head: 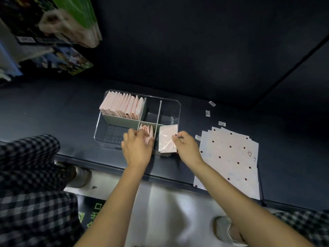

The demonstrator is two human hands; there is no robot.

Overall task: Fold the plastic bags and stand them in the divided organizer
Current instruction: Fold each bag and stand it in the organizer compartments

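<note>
The left hand (138, 148) rested on the pink folded bags in the near middle compartment of the clear divided organizer (178, 107), its fingers curled over their tops, apparently pressing the short row aside so a gap stayed open beside the divider; whether it pinched one of them could not be told, since the fingertips were hidden among the bags. The right hand (187, 147) pinched the right edge of a folded bag (167, 139), held flat-faced and tilted over the organizer's near right corner, probably so it could be turned on edge and slid in upright. In the organizer's far left compartment a full row of folded bags (122, 106) already stood on edge. Right of the organizer, a stack of unfolded bags (229, 157) with dark dots lay flat on the dark surface (53, 113), within easy reach of the right hand. The organizer's near wall was largely covered by both hands, and its near left compartment showed only a dotted floor.
</note>
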